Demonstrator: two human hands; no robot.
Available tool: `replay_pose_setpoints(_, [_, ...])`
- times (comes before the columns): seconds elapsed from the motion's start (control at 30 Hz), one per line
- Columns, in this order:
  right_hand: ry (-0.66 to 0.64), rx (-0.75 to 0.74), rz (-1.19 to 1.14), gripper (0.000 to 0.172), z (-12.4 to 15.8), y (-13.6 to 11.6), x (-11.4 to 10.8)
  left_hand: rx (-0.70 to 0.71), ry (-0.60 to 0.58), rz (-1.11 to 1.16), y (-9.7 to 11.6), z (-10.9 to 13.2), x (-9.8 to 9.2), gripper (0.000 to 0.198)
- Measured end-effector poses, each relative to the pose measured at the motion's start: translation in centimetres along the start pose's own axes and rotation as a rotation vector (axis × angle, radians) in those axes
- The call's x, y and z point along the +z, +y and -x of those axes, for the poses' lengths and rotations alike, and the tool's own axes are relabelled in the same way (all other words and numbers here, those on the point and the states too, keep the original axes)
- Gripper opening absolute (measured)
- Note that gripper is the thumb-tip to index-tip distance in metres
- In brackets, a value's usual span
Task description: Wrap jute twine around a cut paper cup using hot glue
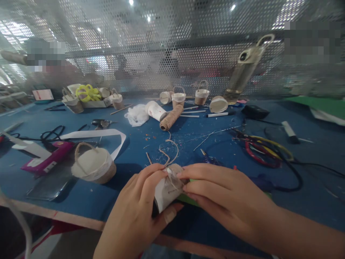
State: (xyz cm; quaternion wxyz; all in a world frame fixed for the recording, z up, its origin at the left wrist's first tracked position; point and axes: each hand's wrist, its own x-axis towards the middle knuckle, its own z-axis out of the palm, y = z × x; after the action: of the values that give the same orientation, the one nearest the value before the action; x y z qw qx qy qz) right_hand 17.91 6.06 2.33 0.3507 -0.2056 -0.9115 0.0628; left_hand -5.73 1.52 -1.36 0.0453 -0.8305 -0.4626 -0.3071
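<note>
A white paper cup (165, 194) lies tilted in my left hand (137, 205), with the fingers over its top and the thumb below. Twine (176, 149) runs from a brown twine roll (171, 118) to the cup's far end, where some is wound. There the fingertips of my right hand (223, 189) press together on the twine against the cup; the exact grip is partly hidden. Left of my hands stands a small twine-wrapped bucket (101, 169) with a white rim and a twine handle.
Purple glue gun (50, 158), dark phone (50, 187) and white paper strip (94, 133) lie left. Red-handled pliers (258, 156) and black cables are right. Behind stand several small buckets (201, 96), yellow scissors (87, 92) and a clear bottle (244, 68) before a perforated metal screen (167, 43).
</note>
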Motion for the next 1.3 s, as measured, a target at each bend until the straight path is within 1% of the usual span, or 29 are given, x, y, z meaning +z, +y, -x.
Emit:
replay_pose_setpoints(0.37, [-0.04, 0.031, -0.041, 0.023, 0.4, 0.0, 0.1, 0.0, -0.006, 0.026, -0.1, -0.2, 0.2, 0.038])
replay_pose_setpoints(0.6, [-0.007, -0.028, -0.07, 0.023, 0.7, 0.0, 0.2, -0.008, -0.001, 0.029, 0.0, 0.0, 0.1, 0.04])
replay_pose_setpoints(0.7, [-0.036, -0.024, -0.028, 0.024, 0.7, -0.1, 0.1, -0.003, -0.006, 0.025, 0.0, 0.0, 0.1, 0.04])
replay_pose_setpoints(0.83, [-0.108, -0.008, 0.025, 0.024, 0.6, -0.2, 0.0, -0.008, -0.004, 0.031, 0.0, 0.0, 0.1, 0.043])
replay_pose_setpoints(1.1, [-0.211, 0.029, 0.078, 0.026, 1.3, 0.1, 0.3, -0.003, 0.0, 0.011, 0.0, -0.1, 0.1, 0.044])
replay_pose_setpoints(1.3, [-0.222, 0.044, 0.121, 0.029, 1.5, 0.1, 0.7, -0.008, -0.008, 0.031, -0.1, -0.1, 0.1, 0.044])
